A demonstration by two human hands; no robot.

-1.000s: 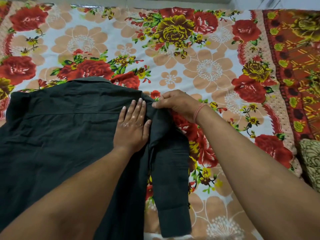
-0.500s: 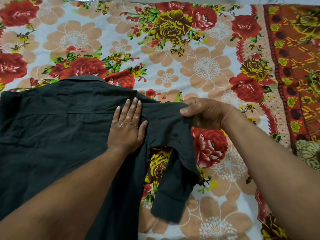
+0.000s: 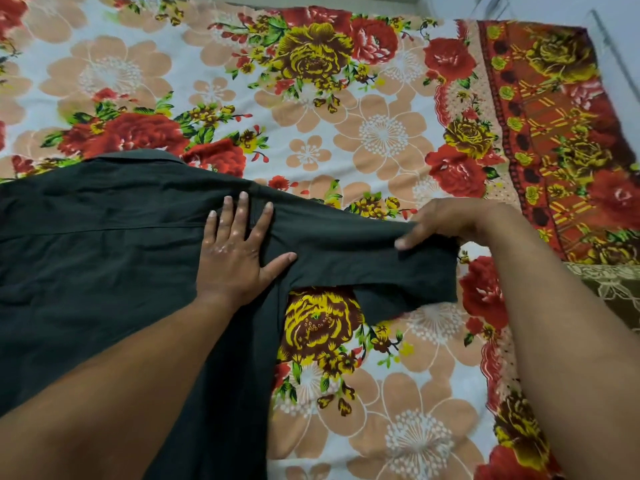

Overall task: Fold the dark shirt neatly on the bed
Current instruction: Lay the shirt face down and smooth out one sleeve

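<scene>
my left hand [image 3: 235,252] lies flat, palm down, fingers spread wide, pressing on the dark shirt [image 3: 97,258] near the shoulder seam; it grips nothing, just pins the cloth to the bed [image 3: 381,140]. thumb sticks out to the right, w/ its tip at the armpit corner of the cloth.

my right hand [image 3: 446,221] is closed on the sleeve [image 3: 374,261], thumb on the near face, fingers curled over the top edge and hidden behind the cloth. the sleeve runs from just right of my left hand out to the right hand, pulled fairly taut along its upper edge. below the right hand the sleeve end doubles back under, a lower flap hanging toward my left hand; can't tell if that flap touches the bed or floats just above it.

shirt body spreads left of and below my left hand, flat on the bed, going under my left forearm and out of frame at the left and bottom edges. collar [image 3: 138,157] sits beyond my left hand, up and to the left.

between the two hands, under the sleeve, a yellow-brown flower of the floral bedsheet [image 3: 318,327] shows. beyond the right hand, far right, the sheet's red patterned border [image 3: 554,133]. near my right forearm at the frame edge, a bit of brownish patterned fabric [image 3: 609,289], can't tell what it is.
</scene>
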